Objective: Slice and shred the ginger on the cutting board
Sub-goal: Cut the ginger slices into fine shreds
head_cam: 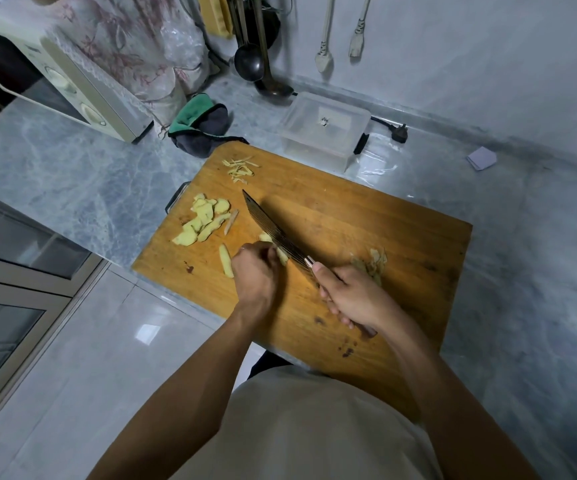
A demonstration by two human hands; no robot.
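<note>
On the wooden cutting board (pixel 366 216) my left hand (pixel 254 271) curls its fingers over a small piece of ginger (pixel 282 255) right against the knife blade. My right hand (pixel 353 296) grips the handle of the knife (pixel 273 230), whose edge rests down on that ginger. A pile of ginger slices (pixel 204 220) lies at the board's left side, with one loose slice (pixel 226 260) beside my left hand. Thin ginger shreds (pixel 240 168) sit near the far left corner. Ginger peelings (pixel 373 265) lie just beyond my right hand.
A clear plastic box (pixel 321 129) stands behind the board, with a plug (pixel 398 131) to its right. A green and grey cloth (pixel 199 124) and a microwave (pixel 72 88) sit at the back left. Ladles (pixel 250 64) hang on the wall. The counter edge runs along the left.
</note>
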